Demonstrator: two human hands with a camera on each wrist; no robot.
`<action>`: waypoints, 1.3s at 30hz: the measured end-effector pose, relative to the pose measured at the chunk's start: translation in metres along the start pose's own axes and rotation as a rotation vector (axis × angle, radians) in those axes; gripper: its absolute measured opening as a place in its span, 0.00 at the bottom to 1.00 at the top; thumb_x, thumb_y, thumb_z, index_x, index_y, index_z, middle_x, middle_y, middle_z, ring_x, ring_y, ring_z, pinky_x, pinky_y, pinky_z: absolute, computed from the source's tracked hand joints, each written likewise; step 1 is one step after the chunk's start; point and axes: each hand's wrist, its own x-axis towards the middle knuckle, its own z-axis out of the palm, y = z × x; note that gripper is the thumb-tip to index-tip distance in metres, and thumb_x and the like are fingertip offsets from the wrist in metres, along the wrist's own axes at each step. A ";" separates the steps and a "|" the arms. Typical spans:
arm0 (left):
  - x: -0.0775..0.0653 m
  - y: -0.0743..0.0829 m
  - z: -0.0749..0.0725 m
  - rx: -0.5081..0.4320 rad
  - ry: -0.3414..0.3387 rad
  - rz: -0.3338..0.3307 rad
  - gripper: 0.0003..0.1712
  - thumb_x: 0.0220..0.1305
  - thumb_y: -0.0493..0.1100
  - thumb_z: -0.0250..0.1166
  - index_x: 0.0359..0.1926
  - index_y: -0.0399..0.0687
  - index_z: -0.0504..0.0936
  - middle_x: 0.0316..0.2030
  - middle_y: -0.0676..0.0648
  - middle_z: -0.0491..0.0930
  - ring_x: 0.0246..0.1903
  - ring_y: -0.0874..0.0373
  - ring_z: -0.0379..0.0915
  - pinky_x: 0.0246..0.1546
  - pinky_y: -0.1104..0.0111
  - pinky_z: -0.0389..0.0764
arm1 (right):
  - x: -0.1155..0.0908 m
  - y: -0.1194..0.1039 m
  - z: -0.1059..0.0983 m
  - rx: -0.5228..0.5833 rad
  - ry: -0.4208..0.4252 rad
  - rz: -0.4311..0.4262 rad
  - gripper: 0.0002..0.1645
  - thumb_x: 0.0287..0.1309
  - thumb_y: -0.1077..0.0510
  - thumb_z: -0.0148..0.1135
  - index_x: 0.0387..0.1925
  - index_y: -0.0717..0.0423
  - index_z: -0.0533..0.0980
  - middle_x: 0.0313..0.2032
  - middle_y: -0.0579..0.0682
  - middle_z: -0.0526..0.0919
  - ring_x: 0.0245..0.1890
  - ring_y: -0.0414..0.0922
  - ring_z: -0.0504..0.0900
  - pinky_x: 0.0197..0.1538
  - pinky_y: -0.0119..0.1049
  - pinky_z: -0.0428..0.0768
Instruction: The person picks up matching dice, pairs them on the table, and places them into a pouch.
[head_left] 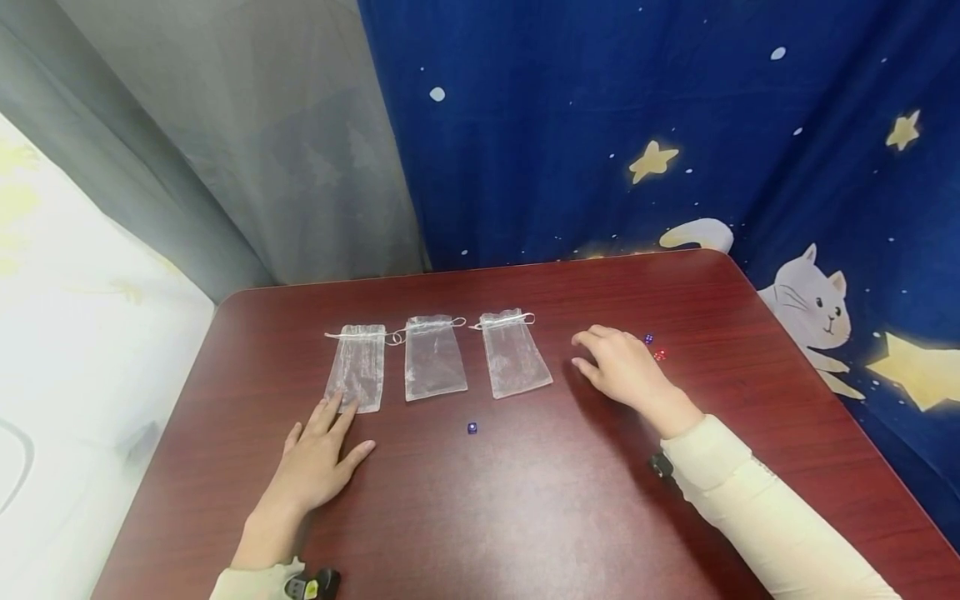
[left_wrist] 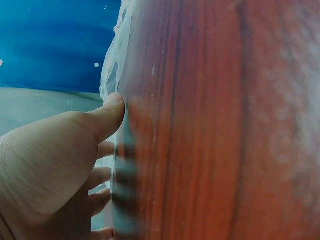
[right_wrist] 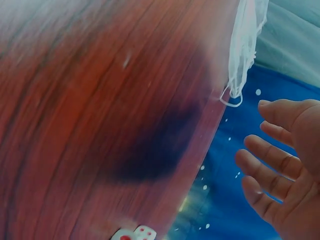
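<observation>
My left hand (head_left: 311,467) lies with fingers spread, its fingertips over the lower end of the left sheer drawstring bag (head_left: 360,367). In the left wrist view, the thumb (left_wrist: 114,107) is at the tabletop. To the right are the middle sheer bag (head_left: 435,358) and the right sheer bag (head_left: 517,354), both flat. My right hand (head_left: 622,367), its fingers loosely bent and holding nothing, hovers above the table right of the bags. Beyond it are a blue die (head_left: 648,339) and red-and-white dice (head_left: 660,355). Another blue die (head_left: 472,427) sits in front of the bags.
The dark red wooden table (head_left: 525,517) has rounded far corners. Behind it hang a grey curtain (head_left: 300,150) and a blue curtain (head_left: 540,125) printed with stars and a cat. A bright white surface (head_left: 90,350) borders the left side.
</observation>
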 end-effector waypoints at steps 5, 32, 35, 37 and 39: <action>0.001 0.000 0.001 0.003 0.003 0.000 0.43 0.73 0.62 0.58 0.76 0.40 0.61 0.76 0.32 0.52 0.75 0.33 0.46 0.66 0.30 0.48 | -0.003 0.008 0.000 0.003 -0.010 0.027 0.18 0.59 0.56 0.72 0.49 0.60 0.82 0.43 0.57 0.85 0.42 0.57 0.86 0.47 0.55 0.83; 0.001 0.000 0.002 0.004 -0.014 -0.010 0.44 0.73 0.65 0.56 0.76 0.40 0.61 0.77 0.33 0.51 0.75 0.33 0.44 0.66 0.29 0.47 | -0.014 0.047 0.001 -0.026 -0.006 0.107 0.16 0.59 0.58 0.72 0.47 0.60 0.82 0.39 0.56 0.85 0.38 0.55 0.85 0.41 0.54 0.82; 0.001 0.000 0.003 0.004 -0.011 -0.008 0.44 0.73 0.64 0.56 0.76 0.40 0.61 0.77 0.33 0.51 0.75 0.33 0.44 0.66 0.29 0.47 | -0.014 0.050 0.000 -0.024 -0.013 0.121 0.16 0.60 0.58 0.72 0.48 0.60 0.82 0.39 0.56 0.84 0.37 0.54 0.84 0.41 0.53 0.82; 0.001 0.000 0.003 0.006 -0.010 -0.008 0.44 0.73 0.64 0.56 0.76 0.40 0.61 0.77 0.33 0.51 0.75 0.33 0.45 0.66 0.29 0.48 | -0.014 0.052 -0.001 -0.024 -0.020 0.128 0.16 0.60 0.58 0.71 0.48 0.60 0.82 0.39 0.56 0.84 0.37 0.54 0.84 0.41 0.53 0.82; 0.002 0.000 0.003 0.008 -0.010 -0.008 0.44 0.73 0.64 0.56 0.76 0.40 0.61 0.77 0.33 0.51 0.75 0.33 0.45 0.66 0.29 0.48 | -0.014 0.055 -0.002 -0.027 -0.024 0.131 0.16 0.60 0.58 0.71 0.48 0.60 0.82 0.39 0.55 0.84 0.37 0.54 0.84 0.40 0.53 0.82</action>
